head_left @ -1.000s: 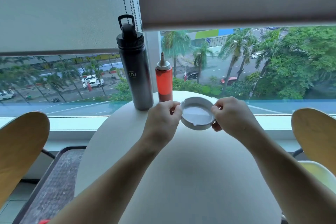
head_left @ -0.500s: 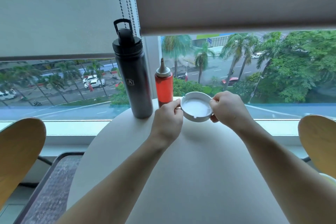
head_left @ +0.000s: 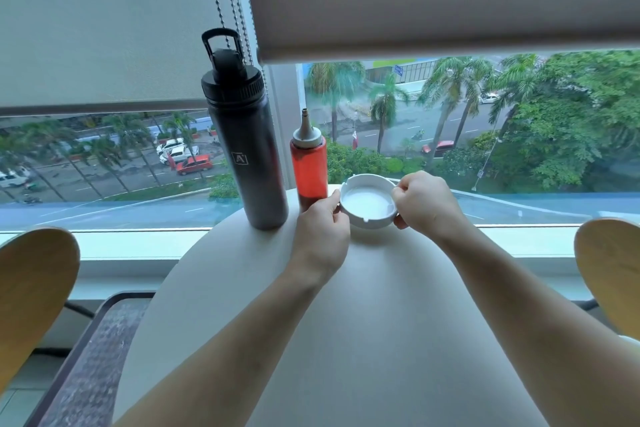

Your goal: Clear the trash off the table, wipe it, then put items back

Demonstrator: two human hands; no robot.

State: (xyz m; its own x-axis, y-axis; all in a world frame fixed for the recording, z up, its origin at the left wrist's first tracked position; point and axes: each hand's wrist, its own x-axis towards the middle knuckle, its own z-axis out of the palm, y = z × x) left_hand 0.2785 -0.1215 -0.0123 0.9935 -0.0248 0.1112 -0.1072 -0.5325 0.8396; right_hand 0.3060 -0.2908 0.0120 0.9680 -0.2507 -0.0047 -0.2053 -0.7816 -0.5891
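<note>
A round white ashtray [head_left: 367, 202] sits at the far edge of the round white table [head_left: 332, 340], just right of a red squeeze bottle [head_left: 309, 170]. My left hand [head_left: 322, 232] pinches the ashtray's left rim, and my right hand [head_left: 422, 201] grips its right rim with curled fingers. A tall dark water bottle [head_left: 247, 149] with a black loop cap stands left of the red bottle. Whether the ashtray rests on the table or hovers just above it I cannot tell.
A window with half-lowered roller blinds and a bead chain [head_left: 221, 3] runs right behind the table. Wooden chair backs stand at the left [head_left: 31, 295] and right [head_left: 609, 270]. A dark low table [head_left: 93, 357] sits lower left.
Both hands have carried the ashtray away from me to the table's far edge, next to the red bottle. The camera view has tilted slightly.
</note>
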